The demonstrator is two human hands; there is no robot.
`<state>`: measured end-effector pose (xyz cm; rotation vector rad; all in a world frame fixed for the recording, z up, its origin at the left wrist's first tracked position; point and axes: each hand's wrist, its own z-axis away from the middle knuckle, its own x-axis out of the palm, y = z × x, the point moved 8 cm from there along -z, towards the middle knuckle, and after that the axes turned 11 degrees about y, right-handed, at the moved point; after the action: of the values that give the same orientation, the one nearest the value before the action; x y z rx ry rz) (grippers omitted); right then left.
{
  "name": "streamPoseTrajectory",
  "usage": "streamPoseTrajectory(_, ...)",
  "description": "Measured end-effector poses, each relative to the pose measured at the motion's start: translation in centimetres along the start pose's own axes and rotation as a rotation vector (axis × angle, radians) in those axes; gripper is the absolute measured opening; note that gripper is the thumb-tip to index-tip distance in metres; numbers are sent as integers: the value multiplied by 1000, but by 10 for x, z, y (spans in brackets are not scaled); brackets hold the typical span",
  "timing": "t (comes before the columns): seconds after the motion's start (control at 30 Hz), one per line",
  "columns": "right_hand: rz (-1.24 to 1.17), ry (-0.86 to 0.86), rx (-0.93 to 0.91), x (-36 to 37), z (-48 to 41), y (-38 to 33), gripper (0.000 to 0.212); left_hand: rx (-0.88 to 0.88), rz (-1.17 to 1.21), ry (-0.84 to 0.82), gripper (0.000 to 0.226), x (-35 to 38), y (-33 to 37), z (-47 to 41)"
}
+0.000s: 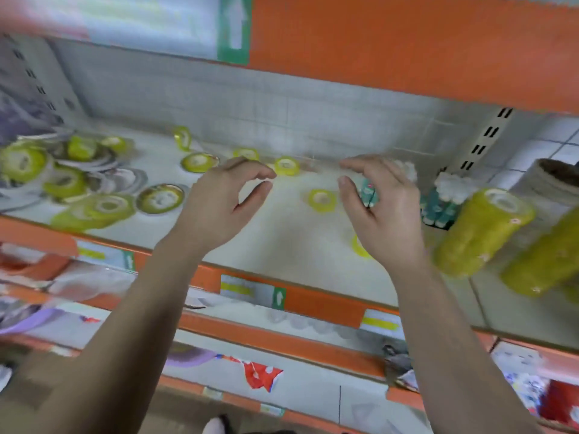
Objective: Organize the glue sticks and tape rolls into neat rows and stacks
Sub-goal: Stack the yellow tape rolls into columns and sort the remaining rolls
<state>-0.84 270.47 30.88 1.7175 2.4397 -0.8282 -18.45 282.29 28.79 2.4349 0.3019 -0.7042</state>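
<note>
Two forearms are stretched over the shelf [282, 245]. Nothing is held by the left hand [225, 202], its fingers loosely curved. Whether the teal glue stick [368, 191] is gripped by the right hand [380, 211] cannot be told. Yellow tape rolls [321, 200] are scattered flat across the shelf. Light and stiff, they are probably best pinched across the rim.

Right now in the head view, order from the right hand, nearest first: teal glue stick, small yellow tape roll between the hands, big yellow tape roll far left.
1. Teal glue stick, at the fingers of the right hand.
2. Small yellow tape roll, left of its thumb.
3. Big yellow tape roll, far left.
</note>
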Motion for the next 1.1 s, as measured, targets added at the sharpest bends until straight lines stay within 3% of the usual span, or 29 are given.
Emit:
streamPoseTrajectory(0.23, -43, -86, 37, 129, -4, -26, 19, -34, -86, -11, 34, -55, -105, 8)
streamPoseTrajectory(0.4, -12, -204, 113, 206, -1, -36, 22, -48, -96, 55, 22, -91, -161, 15)
streamPoseTrajectory(0.77, 121, -587, 165, 317, 18, -10, 24, -14, -128, 104, 20, -99, -207, 34)
streamPoseTrajectory(1.1, 218, -521, 127, 339, 12, -3, 16, -33, -159, 57, 24, -91, -209, 40)
